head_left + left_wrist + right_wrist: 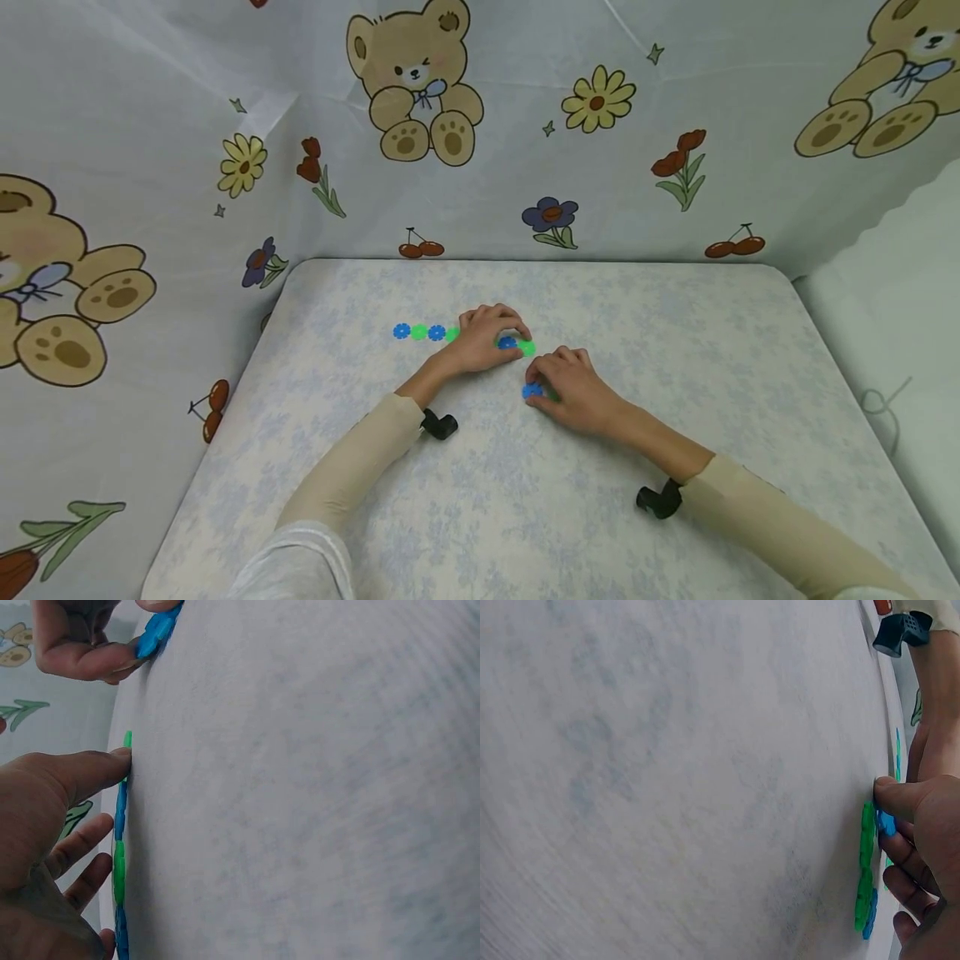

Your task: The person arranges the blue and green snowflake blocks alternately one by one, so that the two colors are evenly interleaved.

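Note:
A chain of blue and green flower-shaped plastic discs (437,332) lies across the table, partly hidden under my left hand (483,340). My left thumb and index finger hold its right end, at a green disc (528,348); in the left wrist view the thumb touches that disc's edge. Closer to me and slightly right, my right hand (573,390) pinches a blue flower-shaped disc (532,390) between thumb and fingers. The right wrist view shows green discs (866,832) beside this blue one, with another blue disc (871,919) lower down. How these pieces join is hard to tell.
The table (660,333) has a pale blue mottled cover. Behind it hangs a white cloth (510,50) printed with bears and flowers. A thin cord (885,404) lies at the right, beyond the table edge. Black wrist cameras (438,425) sit below both hands.

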### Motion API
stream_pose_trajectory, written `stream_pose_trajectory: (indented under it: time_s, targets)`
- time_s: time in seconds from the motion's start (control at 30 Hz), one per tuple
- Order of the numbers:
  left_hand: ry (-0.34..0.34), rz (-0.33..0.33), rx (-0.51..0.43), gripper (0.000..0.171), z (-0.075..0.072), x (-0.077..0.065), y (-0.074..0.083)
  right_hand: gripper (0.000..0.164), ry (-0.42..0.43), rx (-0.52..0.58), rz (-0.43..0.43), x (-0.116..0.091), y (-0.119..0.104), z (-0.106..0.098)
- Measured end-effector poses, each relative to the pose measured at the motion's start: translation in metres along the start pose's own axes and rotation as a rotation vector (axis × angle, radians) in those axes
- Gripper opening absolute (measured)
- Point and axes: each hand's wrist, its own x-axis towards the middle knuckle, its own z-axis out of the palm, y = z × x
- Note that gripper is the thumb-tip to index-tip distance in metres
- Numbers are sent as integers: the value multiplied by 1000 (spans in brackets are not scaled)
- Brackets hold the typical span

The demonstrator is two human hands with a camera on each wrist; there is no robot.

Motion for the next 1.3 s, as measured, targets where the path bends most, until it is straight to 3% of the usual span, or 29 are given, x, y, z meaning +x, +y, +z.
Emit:
stream_pose_trajectory:
  time_s: [0.9,1.3]
  targets:
    - [-12,-11,-24,21,-1,-2,3,29,58,-30,115,24,38,-17]
    - [-16,-18,-24,21,-1,-1,2,30,70,-41,177,35,42,-17]
